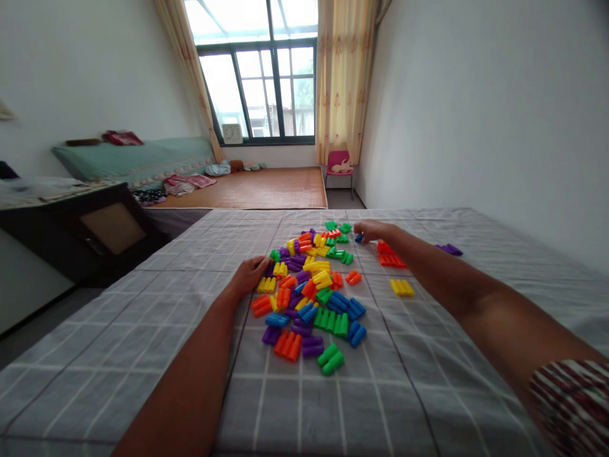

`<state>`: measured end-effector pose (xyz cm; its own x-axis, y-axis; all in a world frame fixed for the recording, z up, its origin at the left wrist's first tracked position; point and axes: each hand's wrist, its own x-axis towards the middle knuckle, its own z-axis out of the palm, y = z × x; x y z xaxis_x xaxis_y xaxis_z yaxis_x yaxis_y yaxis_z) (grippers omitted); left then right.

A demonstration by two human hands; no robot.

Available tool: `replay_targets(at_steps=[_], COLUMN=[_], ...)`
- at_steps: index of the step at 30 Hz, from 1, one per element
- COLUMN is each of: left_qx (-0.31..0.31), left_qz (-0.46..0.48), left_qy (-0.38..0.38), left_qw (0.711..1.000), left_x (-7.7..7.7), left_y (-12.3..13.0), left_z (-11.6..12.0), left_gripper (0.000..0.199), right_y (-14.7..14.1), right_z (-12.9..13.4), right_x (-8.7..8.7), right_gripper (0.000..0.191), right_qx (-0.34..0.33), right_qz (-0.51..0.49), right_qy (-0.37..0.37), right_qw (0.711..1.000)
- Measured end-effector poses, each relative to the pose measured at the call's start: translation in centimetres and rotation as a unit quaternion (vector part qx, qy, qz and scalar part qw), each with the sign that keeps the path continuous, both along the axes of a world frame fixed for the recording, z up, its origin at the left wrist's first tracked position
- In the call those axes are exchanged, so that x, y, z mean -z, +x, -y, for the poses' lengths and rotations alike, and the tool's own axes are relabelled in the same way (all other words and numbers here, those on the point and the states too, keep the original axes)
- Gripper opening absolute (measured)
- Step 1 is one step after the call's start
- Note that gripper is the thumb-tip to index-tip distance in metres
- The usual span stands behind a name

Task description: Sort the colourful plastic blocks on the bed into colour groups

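Observation:
Many plastic toy blocks, each shaped like joined tubes, lie in a loose heap [304, 289] in green, yellow, orange, purple and blue. At the heap's left edge rests my left hand [248, 275], its fingers stretched toward a dark purple block [269, 269] beside a yellow block [266, 285]. My right hand [371, 230] reaches beyond the heap's far right side, fingers closed on a small blue block [358, 238] at the cloth. Under my right forearm sit orange blocks [391, 259], partly hidden by it. Closer to me lies a yellow block [402, 287].
A grey checked cloth [157, 355] covers the surface beneath the blocks. Purple blocks [450, 249] lie right of my right forearm. Beyond are a mat-covered bed [266, 187], a pink chair [339, 158] and a window. A dark cabinet [109, 222] stands at the left.

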<state>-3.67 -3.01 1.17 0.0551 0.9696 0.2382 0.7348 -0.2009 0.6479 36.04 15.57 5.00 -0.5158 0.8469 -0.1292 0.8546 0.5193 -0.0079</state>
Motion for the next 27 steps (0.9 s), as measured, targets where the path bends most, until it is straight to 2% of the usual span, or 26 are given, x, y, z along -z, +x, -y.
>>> replay_targets(at_steps=[4, 6, 8, 10, 12, 16, 19, 27], left_qx=[0.0, 0.0, -0.001, -0.001, -0.004, -0.008, -0.01, -0.005], left_qz=[-0.002, 0.004, 0.012, 0.015, 0.017, 0.02, 0.025, 0.031], left_qy=[-0.004, -0.008, -0.01, -0.008, -0.007, -0.015, -0.02, -0.025], left_qw=[1.0, 1.0, 1.0, 1.0, 1.0, 1.0, 0.999, 0.999], left_x=[-0.2, -0.2, -0.2, -0.2, -0.1, 0.0, 0.0, 0.1], left_y=[0.0, 0.0, 0.0, 0.0, 0.0, -0.1, 0.0, 0.0], left_z=[0.1, 0.0, 0.0, 0.0, 0.0, 0.0, -0.1, -0.1], left_gripper=[0.055, 0.056, 0.056, 0.057, 0.058, 0.059, 0.058, 0.059], right_y=[1.6, 2.8, 4.0, 5.2, 6.0, 6.7, 6.6, 6.5], right_z=[-0.6, -1.1, -1.6, -2.0, -2.2, -1.8, -1.1, -0.4], right_x=[-0.2, -0.9, -1.8, -2.7, -3.1, -2.7, -2.3, -2.0], right_gripper=[0.048, 0.048, 0.05, 0.051, 0.051, 0.052, 0.045, 0.04], right_qx=[0.037, 0.045, 0.066, 0.096, 0.115, 0.117, 0.119, 0.12], right_qz=[-0.038, -0.081, -0.112, -0.106, -0.073, -0.05, -0.05, -0.087], right_qy=[-0.064, -0.047, 0.0, 0.029, 0.021, 0.0, -0.005, 0.037], right_qw=[0.997, 0.995, 0.992, 0.989, 0.991, 0.992, 0.992, 0.988])
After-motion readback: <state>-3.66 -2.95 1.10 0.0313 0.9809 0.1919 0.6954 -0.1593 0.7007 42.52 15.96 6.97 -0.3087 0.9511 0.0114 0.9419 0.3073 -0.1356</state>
